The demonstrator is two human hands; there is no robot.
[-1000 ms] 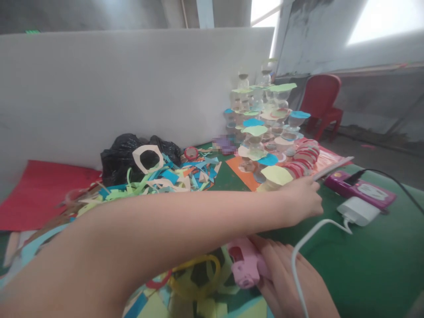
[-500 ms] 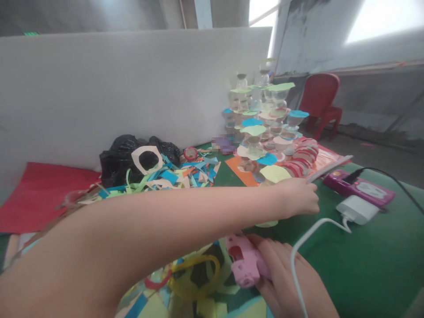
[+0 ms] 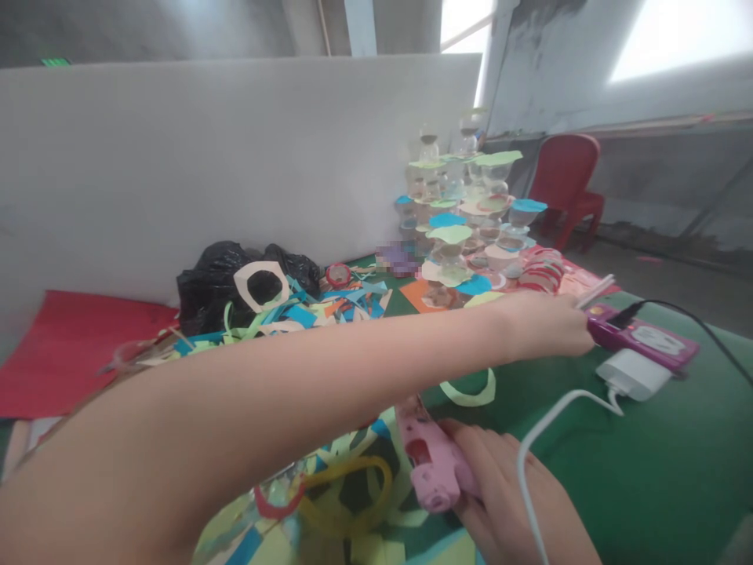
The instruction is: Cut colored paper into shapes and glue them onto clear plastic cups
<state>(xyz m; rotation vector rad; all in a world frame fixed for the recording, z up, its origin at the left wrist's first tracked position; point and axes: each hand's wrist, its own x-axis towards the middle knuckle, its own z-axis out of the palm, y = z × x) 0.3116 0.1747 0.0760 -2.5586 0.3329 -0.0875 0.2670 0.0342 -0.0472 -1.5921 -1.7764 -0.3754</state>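
My left arm reaches across the view to the right. My left hand (image 3: 553, 326) is closed, with slim whitish sticks (image 3: 595, 290), which look like glue sticks, poking out beyond its fingers, beside the purple power strip (image 3: 644, 339). Below, my right hand (image 3: 509, 479) is wrapped round a pink glue gun (image 3: 432, 463) held low over the table. A white cord (image 3: 523, 463) passes in front of my right hand and runs up to a white plug adapter (image 3: 634, 373). A pale green paper ring (image 3: 471, 396) lies between my hands.
Stacked clear cups with coloured paper tops (image 3: 450, 235) stand at the back right. Paper scraps (image 3: 335, 302) and a black plastic bag (image 3: 215, 282) lie behind my arm. Red sheets (image 3: 76, 345) are at left, a yellow ring (image 3: 376, 471) in front, and a red chair (image 3: 565, 176) beyond.
My left hand has moved right with the sticks, closer to the power strip, uncovering more of the pale green paper ring. My right hand and the glue gun stay almost where they were.
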